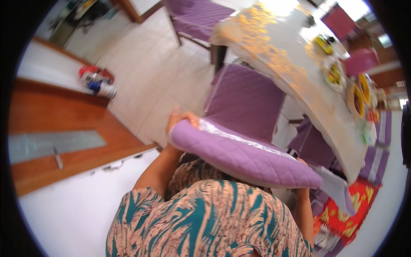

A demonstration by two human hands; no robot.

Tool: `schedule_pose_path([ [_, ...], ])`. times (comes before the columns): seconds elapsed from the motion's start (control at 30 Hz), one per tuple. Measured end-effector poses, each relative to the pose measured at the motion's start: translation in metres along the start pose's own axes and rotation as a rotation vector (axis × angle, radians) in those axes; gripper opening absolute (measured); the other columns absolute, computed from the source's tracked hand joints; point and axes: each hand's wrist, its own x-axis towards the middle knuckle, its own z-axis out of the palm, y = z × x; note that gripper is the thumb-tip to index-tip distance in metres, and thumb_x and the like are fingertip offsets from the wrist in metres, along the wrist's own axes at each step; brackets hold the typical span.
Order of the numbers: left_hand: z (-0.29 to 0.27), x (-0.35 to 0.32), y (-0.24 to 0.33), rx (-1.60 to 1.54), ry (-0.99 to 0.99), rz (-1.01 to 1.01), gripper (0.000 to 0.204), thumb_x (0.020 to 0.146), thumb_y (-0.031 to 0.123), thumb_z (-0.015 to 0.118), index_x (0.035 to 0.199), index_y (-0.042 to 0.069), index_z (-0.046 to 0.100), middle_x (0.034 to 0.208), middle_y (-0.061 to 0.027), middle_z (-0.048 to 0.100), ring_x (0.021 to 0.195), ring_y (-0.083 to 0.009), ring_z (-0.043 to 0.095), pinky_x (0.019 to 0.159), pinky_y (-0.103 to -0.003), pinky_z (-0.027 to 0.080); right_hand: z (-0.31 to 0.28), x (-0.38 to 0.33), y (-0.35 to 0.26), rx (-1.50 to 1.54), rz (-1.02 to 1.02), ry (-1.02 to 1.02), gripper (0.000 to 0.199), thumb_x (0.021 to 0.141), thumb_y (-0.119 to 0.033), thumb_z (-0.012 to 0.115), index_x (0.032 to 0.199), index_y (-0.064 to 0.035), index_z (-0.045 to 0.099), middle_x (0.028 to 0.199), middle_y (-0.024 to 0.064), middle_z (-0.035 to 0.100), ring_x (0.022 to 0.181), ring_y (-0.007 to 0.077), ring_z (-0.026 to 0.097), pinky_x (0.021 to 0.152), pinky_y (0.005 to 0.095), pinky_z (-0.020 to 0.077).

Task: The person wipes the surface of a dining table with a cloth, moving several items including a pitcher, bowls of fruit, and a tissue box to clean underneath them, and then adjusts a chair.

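A purple quilted chair-back cover (244,152) with a white lace band lies crosswise just in front of my body, over the top of a chair's backrest. My left hand (184,121) is closed around its left end, fingers over the far edge and thumb raised. At the right end, my right hand (302,175) grips the cover, with only fingertips and wrist showing; the cloth hides the rest. Beyond the backrest is the chair's purple quilted seat cover (246,98).
A long table (295,73) with a gold-patterned cloth stands ahead and right, bearing a fruit bowl (334,75) and dishes. Another purple-covered chair (199,21) is at the far side. A wooden door (60,132) lies left. A red patterned cloth (351,210) is at lower right.
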Motion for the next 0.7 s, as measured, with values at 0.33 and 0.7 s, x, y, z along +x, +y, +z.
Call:
schedule_pose_path([
  [0.33,0.023,0.006,-0.019,-0.072,0.173,0.147,0.066,0.100,0.058,0.029,0.072,0.005,0.056,0.068,-0.0077,0.060,0.059,-0.0138,0.055,0.060,-0.027,0.046,-0.007,0.024,0.002,-0.010,0.031,-0.075,0.044,0.091,-0.018,0.059,0.131,-0.0032,0.052,0.118,0.0107,0.062,0.108,0.0213,0.060,0.097,0.0339,0.0460],
  [0.7,0.004,0.066,-0.015,-0.090,0.303,0.174,0.067,0.100,0.058,0.028,0.072,0.004,0.055,0.064,-0.0110,0.057,0.059,-0.0215,0.054,0.059,-0.032,0.047,0.008,0.053,-0.012,-0.078,-0.041,-0.036,0.054,0.080,-0.018,0.071,0.129,-0.0027,0.054,0.118,0.0104,0.063,0.109,0.0237,0.059,0.097,0.0357,0.0449],
])
